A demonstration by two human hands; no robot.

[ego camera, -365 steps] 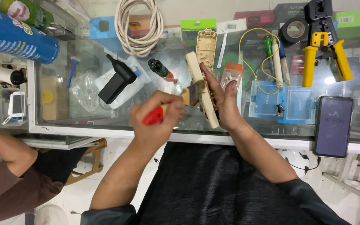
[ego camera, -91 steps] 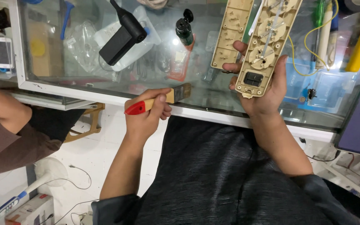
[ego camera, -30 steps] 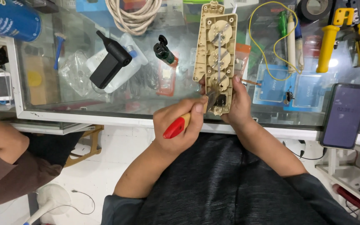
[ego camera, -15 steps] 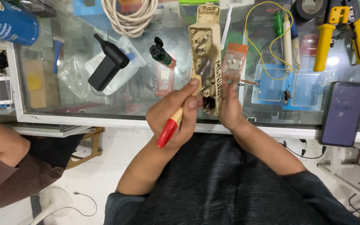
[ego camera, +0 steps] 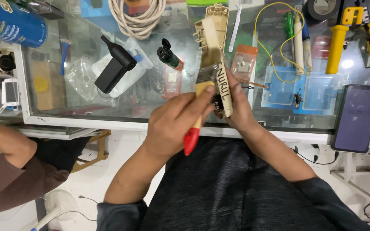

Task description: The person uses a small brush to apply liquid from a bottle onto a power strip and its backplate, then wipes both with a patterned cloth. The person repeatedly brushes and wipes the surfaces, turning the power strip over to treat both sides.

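My left hand (ego camera: 172,124) grips a small paintbrush (ego camera: 195,124) with a wooden handle and a red end; its bristles rest against a yellowed beige power strip casing (ego camera: 216,55). The casing is turned on edge, long side up, over the glass counter. My right hand (ego camera: 238,109) holds it from behind at its near end. A thin wire sticks out to the right of that hand.
On the glass counter (ego camera: 120,122) lie a black handheld device (ego camera: 114,70), a coiled white cable (ego camera: 138,19), a yellow wire (ego camera: 275,38), yellow crimping pliers (ego camera: 356,34), a dark phone (ego camera: 358,117) and a blue spray can (ego camera: 11,25). Another person's arm (ego camera: 5,141) is at left.
The power strip casing has been turned from face-up onto its edge. My left hand has moved the brush up against it, with the red handle end now pointing down.
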